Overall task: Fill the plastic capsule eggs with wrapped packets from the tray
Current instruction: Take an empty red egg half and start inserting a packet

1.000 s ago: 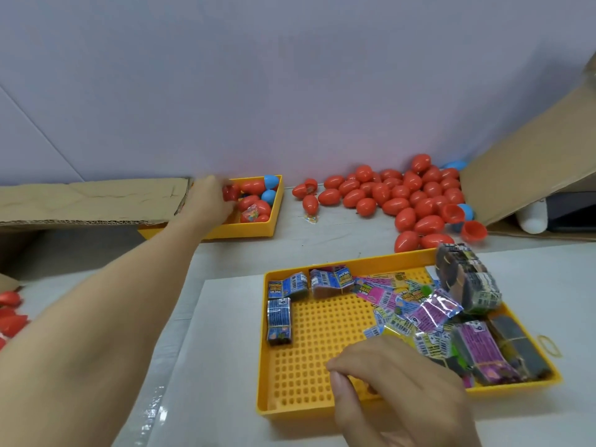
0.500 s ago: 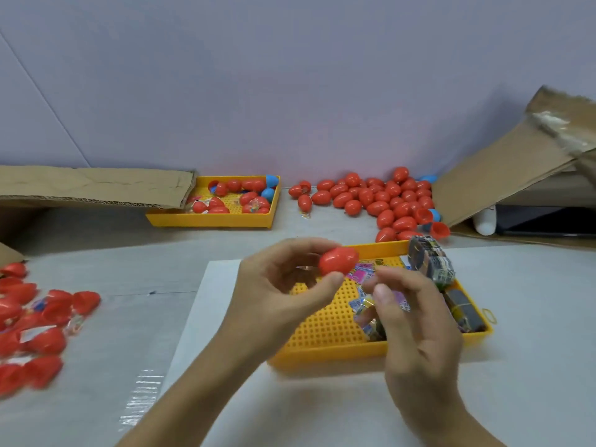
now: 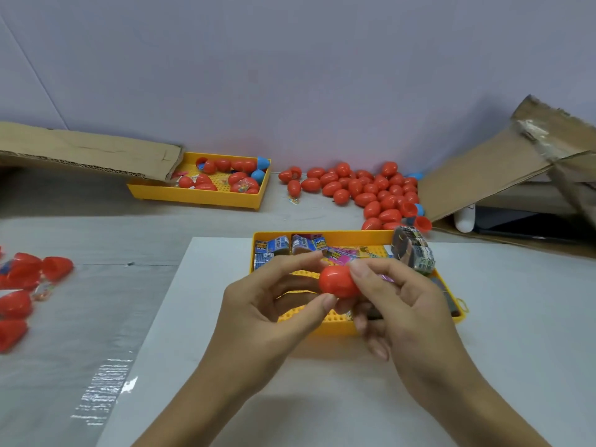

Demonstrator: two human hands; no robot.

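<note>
Red plastic, smooth and glossy, makes up the capsule egg [image 3: 337, 281] that both hands hold just above the near tray [image 3: 322, 234]. The left hand [image 3: 274, 304] pinches its left end between thumb and fingertips, while the right hand [image 3: 395, 301] curls its index finger over the egg's right end, its thumb hidden beneath. Both hands are therefore clamped on the same egg, which looks closed (no seam gap shows from this angle).

Such a shell is probably light, stiff and hollow, and its shiny skin likely turns slippery under a loose pinch. The sensible hold seems to be one hand on each half, either side of the middle seam, so a twist or pull can pop the halves apart without squashing them.

Wrapped packets [image 3: 304, 245] lie in the near tray behind the hands; they appear small, crinkly and light, best nipped by an edge. A pile of red eggs [image 3: 371, 191] sits further back on the table, and a far tray [image 3: 200, 196] holds more eggs.
</note>
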